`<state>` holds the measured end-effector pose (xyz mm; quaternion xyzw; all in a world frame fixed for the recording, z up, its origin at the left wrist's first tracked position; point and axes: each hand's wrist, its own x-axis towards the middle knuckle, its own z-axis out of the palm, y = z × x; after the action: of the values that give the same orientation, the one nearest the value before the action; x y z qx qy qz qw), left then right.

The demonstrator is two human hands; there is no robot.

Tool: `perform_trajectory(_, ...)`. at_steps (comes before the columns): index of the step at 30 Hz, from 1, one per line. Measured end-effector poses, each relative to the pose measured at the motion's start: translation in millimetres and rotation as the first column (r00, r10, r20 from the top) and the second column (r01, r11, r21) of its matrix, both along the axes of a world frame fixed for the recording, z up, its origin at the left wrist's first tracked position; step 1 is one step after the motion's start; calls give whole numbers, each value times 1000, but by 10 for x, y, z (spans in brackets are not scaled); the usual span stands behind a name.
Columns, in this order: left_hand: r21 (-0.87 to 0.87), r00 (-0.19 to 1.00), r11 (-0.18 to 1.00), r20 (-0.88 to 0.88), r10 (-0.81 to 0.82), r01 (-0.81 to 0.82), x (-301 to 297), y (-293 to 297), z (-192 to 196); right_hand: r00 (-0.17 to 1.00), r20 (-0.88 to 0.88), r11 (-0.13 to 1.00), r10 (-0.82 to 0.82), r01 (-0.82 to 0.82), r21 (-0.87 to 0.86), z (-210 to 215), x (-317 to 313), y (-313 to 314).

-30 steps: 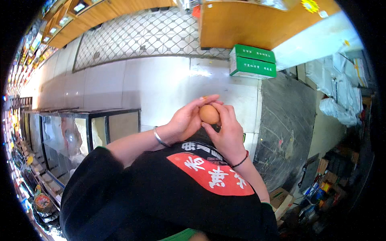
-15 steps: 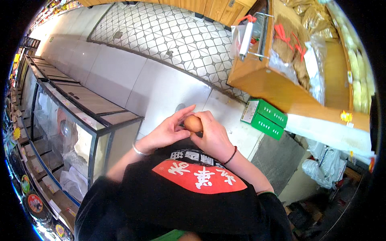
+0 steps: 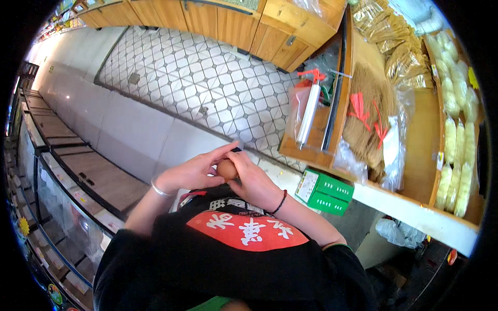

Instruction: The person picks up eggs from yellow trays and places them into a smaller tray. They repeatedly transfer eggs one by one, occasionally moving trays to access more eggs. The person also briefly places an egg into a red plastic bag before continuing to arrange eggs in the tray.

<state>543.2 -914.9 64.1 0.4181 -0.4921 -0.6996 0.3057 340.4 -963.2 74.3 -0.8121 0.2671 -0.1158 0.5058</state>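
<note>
A brown egg (image 3: 226,169) sits between my two hands, in front of the chest of my black clothing. My right hand (image 3: 255,182) curls round the egg's right side, its fingertips over the top and its thumb below. From the other side my left hand (image 3: 191,172) closes on the egg with thumb and lower fingers, while its index finger stretches out past it. Part of the egg's surface is hidden by the fingers. A silver bangle (image 3: 158,187) circles my left wrist and a dark bead bracelet (image 3: 280,202) my right.
On the left runs a row of glass-fronted cases (image 3: 98,181). At the right, a wooden display bin (image 3: 419,140) holds bundled brown noodle-like strands (image 3: 365,98) and pale bagged goods (image 3: 456,155). A green box (image 3: 329,194) stands beside its corner. Wooden cabinets (image 3: 202,20) line the far side of the tiled floor (image 3: 192,78).
My view has tilted up, so more of the far cabinets and bin shows. The hands and egg appear further left and slightly lower, with the egg still held between them.
</note>
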Motion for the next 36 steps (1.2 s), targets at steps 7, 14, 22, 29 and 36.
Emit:
perform_trajectory(7, 146, 932, 962, -251, 262, -231, 365, -1269, -402, 990, 89, 993, -114, 116, -20, -197, 416, -1419)
perform_trajectory(14, 281, 909, 902, -169, 382, -327, 560, -2720, -928, 854, 71, 856, -515, 517, -19, -668, 371, -2967)
perform_trajectory(22, 101, 932, 926, 27, 362, -363, 735, -4627, -2144, 388, -126, 399, -913, 913, -80, -3343, 183, -5449)
perform_trajectory(29, 56, 943, 944, 103, 318, -325, 652, -5766, -2911, 135, -92, 161, -987, 889, -428, -4698, 419, -6704)
perform_trajectory(36, 155, 944, 937, 157, 291, -314, 423, -6064, -3693, 325, -114, 333, -939, 770, -545, -4916, 432, -6840)
